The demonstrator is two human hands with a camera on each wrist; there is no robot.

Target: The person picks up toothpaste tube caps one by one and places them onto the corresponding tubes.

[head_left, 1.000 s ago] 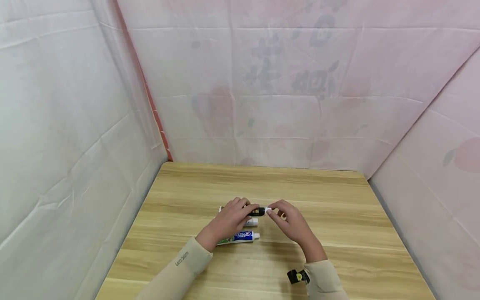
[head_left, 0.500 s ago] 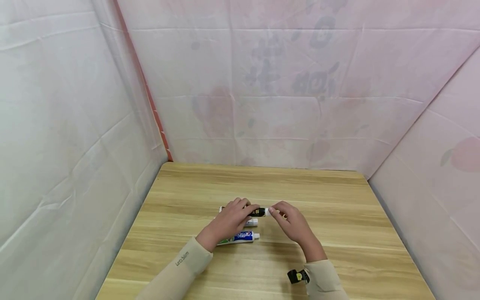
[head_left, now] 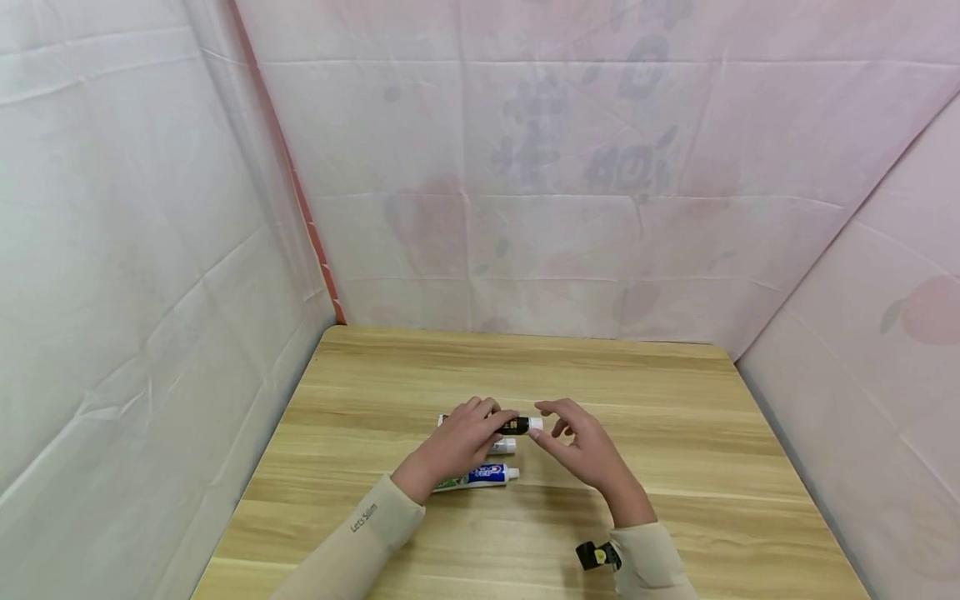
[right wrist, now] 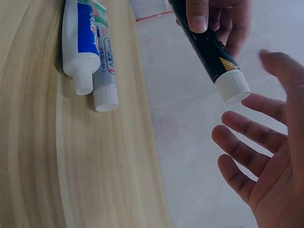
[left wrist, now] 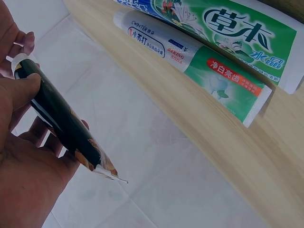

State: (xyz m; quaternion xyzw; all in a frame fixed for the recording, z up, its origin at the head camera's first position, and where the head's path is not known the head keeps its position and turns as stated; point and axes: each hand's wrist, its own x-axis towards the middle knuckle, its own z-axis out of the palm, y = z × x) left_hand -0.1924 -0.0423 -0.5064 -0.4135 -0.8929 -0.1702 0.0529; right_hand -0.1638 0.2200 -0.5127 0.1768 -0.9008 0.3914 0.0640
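My left hand [head_left: 459,437] grips a black toothpaste tube [left wrist: 57,107], its thumb lying along the tube's side. A white cap [right wrist: 232,87] sits on the tube's right end. Around that end, my right hand [head_left: 583,448] has its fingers spread and its thumb raised away from the cap; one fingertip is close by the cap, and whether it touches cannot be told. On the table beneath the left hand lie two more tubes: a silver-and-green toothpaste tube [left wrist: 190,64] and a blue-and-green toothpaste tube [head_left: 486,474], both with white caps. The left hand partly covers them in the head view.
A wood-grain table [head_left: 675,467] spreads under the hands. Pale printed cloth [head_left: 540,208] hangs along its back, left and right sides. A black strap with a yellow mark [head_left: 597,556] is at the right sleeve.
My right thumb and finger held the white cap earlier; now they have parted from each other. The left hand and the tubes on the table have stayed in place.
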